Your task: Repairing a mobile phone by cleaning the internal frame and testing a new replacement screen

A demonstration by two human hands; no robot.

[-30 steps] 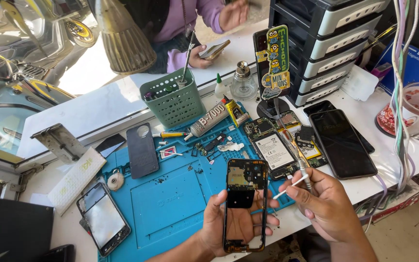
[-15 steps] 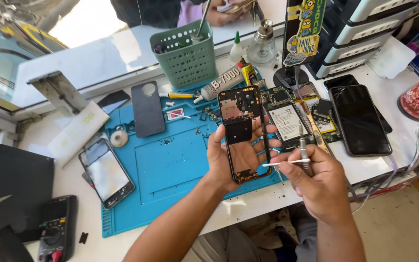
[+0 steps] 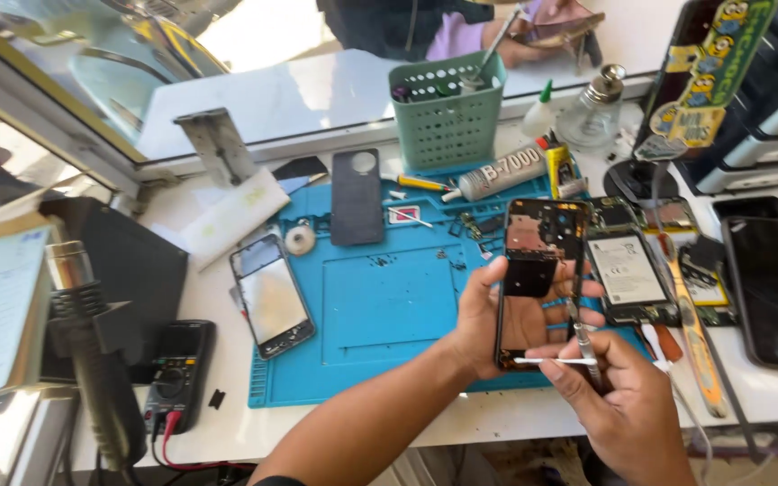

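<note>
Left hand: your left hand (image 3: 483, 315) grips the black opened phone frame with a bare glossy back (image 3: 538, 279), fingers wrapped round its left edge and thumb on that side, clamped firmly on it.
Phone frame: you hold it upright, just above the right part of the blue silicone work mat (image 3: 371, 315), its top end pointing away from you.
Right hand: your right hand (image 3: 619, 405) sits below and to the right of the frame, fingers pinched together on a thin white stick (image 3: 551, 361) that lies crosswise at the frame's lower end; a slim metal tool (image 3: 584, 342) also rises between those fingers.
Beside the frame: an open phone body with a white-labelled battery (image 3: 628, 274) lies on the mat just to its right, and a black phone with a dark screen (image 3: 776, 288) rests further right on the white bench.
Mat, left side: a phone with a cracked reflective screen (image 3: 272, 297) lies at the left edge; a dark grey back cover (image 3: 357, 196) lies near the top.
Behind the mat: a green perforated plastic basket (image 3: 447, 117) stands upright, with a grey glue tube (image 3: 502, 178) lying in front of it.
Far left: a black multimeter with red leads (image 3: 177, 373) rests on the bench, well apart from your hands.
</note>
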